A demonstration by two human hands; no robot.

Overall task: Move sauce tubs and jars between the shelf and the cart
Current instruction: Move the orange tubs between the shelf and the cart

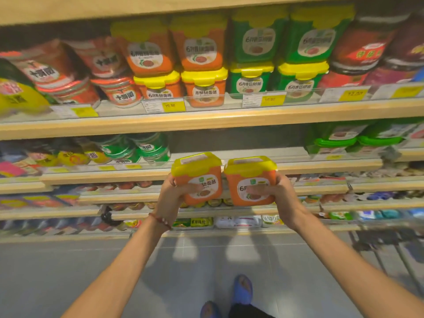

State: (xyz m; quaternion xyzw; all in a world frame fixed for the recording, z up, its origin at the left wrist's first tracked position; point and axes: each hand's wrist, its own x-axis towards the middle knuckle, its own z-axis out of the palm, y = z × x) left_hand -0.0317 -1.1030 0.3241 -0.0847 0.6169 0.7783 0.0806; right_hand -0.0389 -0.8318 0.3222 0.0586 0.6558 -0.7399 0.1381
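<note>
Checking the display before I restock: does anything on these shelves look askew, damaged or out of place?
One oddity: the second shelf has a bare gap in its middle, between the green-lidded jars and the green tubs. The left hand and right hand each hold an orange tub upright. No spills or damage visible.

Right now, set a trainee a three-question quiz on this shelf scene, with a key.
1. True or false: each hand holds one orange tub with a yellow lid.
2. Which wrist bears the beaded bracelet? A) left B) right
3. Fill in: on the upper shelf, right of the orange tubs, stand ____ tubs with yellow lids.

Key:
1. True: left hand holds the left tub, right hand holds the right tub.
2. A
3. green
</note>
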